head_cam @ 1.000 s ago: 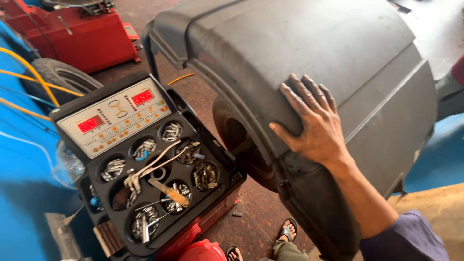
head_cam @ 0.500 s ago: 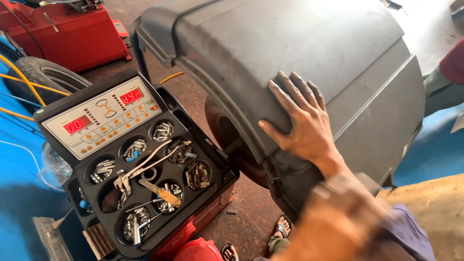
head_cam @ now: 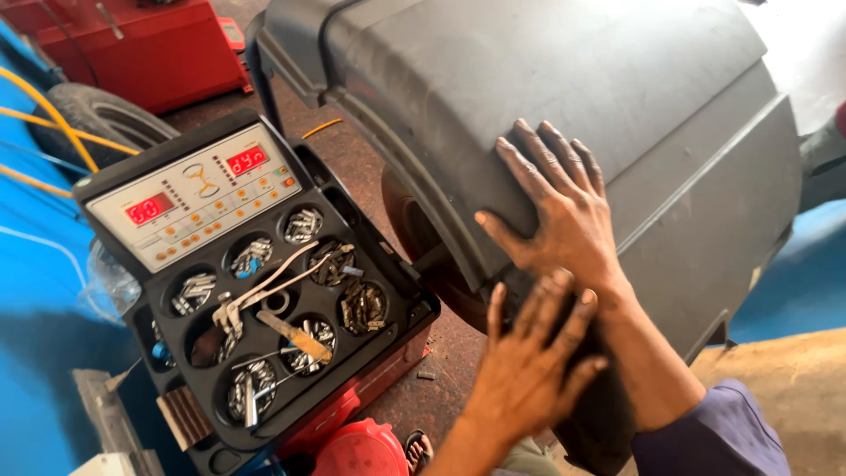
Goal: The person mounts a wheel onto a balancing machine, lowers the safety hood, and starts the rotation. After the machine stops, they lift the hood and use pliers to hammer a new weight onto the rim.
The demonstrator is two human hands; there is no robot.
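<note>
Well left of both hands: a control panel (head_cam: 189, 198) with red readouts, and below it a black tray (head_cam: 388, 330) of round cups full of small metal weights, with pliers (head_cam: 256, 295) lying across them. Best left untouched while both hands are busy.

Next, the left hand (head_cam: 529, 370): open, fingers spread, flat against the dark lower edge of the hood, grasping nothing. Just above it, almost touching, the right hand (head_cam: 564, 211): also open, palm down, fingers fanned, gripping nothing, pressed flat on the grey hood (head_cam: 617, 88).

Under the hood's rim, left of the right thumb, a tyre (head_cam: 419, 234) showing in part.

Judged from this: press with whole palms rather than fingertips, since the smooth curved hood offers no handle. Spread the load evenly between both hands. Mind the rim beside the right thumb, where fingers could get caught between hood and tyre. Move the hood slowly, without jerks.
</note>
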